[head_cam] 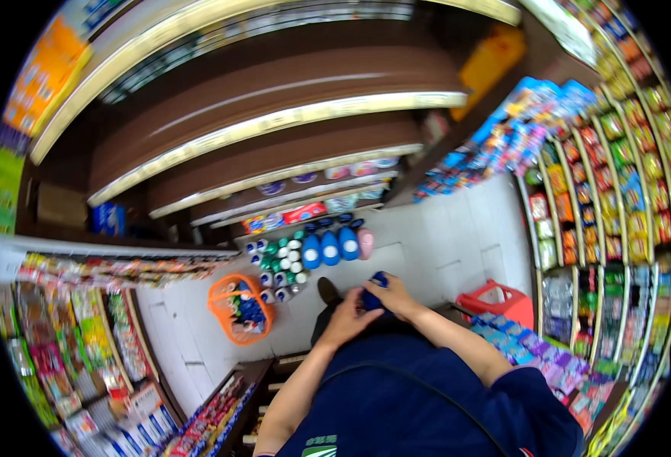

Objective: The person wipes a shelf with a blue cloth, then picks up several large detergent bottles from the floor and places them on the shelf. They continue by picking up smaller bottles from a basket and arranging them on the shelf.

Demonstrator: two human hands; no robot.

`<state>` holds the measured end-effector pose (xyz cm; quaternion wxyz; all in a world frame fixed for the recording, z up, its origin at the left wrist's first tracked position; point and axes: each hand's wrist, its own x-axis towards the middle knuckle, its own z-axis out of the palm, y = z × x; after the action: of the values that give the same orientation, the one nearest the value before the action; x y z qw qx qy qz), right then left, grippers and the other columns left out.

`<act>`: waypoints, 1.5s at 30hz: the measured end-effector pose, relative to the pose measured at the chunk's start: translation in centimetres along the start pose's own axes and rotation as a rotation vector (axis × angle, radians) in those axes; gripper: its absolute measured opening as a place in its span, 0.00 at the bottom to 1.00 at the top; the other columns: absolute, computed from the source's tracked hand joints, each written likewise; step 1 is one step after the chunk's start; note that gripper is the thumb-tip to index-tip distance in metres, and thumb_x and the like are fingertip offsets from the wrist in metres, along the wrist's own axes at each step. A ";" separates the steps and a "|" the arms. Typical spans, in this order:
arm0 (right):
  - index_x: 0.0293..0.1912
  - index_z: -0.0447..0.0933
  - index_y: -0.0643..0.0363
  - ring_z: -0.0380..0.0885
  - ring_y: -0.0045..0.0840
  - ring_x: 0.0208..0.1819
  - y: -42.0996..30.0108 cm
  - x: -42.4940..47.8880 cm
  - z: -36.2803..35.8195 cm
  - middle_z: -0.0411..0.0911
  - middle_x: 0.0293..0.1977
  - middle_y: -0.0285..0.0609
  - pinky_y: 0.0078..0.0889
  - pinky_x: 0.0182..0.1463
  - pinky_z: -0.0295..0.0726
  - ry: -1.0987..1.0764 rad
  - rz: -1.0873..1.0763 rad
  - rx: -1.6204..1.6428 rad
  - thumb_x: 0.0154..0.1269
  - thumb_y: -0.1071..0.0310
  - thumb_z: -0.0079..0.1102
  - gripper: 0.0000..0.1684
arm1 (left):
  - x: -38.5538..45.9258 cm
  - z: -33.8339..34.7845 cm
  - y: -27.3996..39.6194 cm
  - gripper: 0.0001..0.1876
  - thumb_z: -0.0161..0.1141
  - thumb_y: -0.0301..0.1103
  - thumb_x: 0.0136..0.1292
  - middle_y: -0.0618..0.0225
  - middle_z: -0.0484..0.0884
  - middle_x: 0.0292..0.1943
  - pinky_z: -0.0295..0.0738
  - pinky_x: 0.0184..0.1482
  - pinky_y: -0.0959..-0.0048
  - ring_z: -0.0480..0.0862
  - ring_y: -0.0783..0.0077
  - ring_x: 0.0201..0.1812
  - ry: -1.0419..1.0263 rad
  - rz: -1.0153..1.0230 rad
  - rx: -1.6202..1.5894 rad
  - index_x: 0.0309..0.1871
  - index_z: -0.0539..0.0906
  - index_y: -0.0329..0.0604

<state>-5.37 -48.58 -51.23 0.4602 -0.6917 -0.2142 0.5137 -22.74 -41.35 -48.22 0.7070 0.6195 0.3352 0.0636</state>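
Note:
In my right hand [392, 294] is a dark blue container [374, 290], held close to my body. My left hand [351, 317] is at the container's near left side with its fingers curved; whether it grips it cannot be told. On the floor ahead stand several blue bottles [329, 248] with dark caps, and a pink bottle [365, 243] beside them. Left of these are many smaller bottles with white and green parts [289, 260]. An orange plastic basket [214, 308] holding blue and white packages rests on the floor to the left.
Brown shelves [278, 131] with pale price rails rise in front, their lowest levels holding tubs and packs. Hanging snack packs [507, 137] flank them at right. A red plastic stool or basket [521, 303] is on the right floor. Stocked shelves line both sides. My shoe [328, 290] is near the bottles.

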 end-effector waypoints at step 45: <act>0.41 0.84 0.66 0.89 0.36 0.39 6.9 -6.0 -19.0 0.87 0.31 0.49 0.41 0.43 0.84 -0.245 0.451 -0.976 0.66 0.61 0.69 0.15 | -25.9 13.1 -30.9 0.33 0.74 0.48 0.61 0.36 0.87 0.53 0.81 0.61 0.54 0.86 0.38 0.59 0.535 -0.723 -0.131 0.62 0.81 0.32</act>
<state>8.39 -64.50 -53.15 -0.0637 -0.7886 -0.3262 0.5174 -45.44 -72.24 -66.32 0.6101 0.3785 0.6961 -0.0087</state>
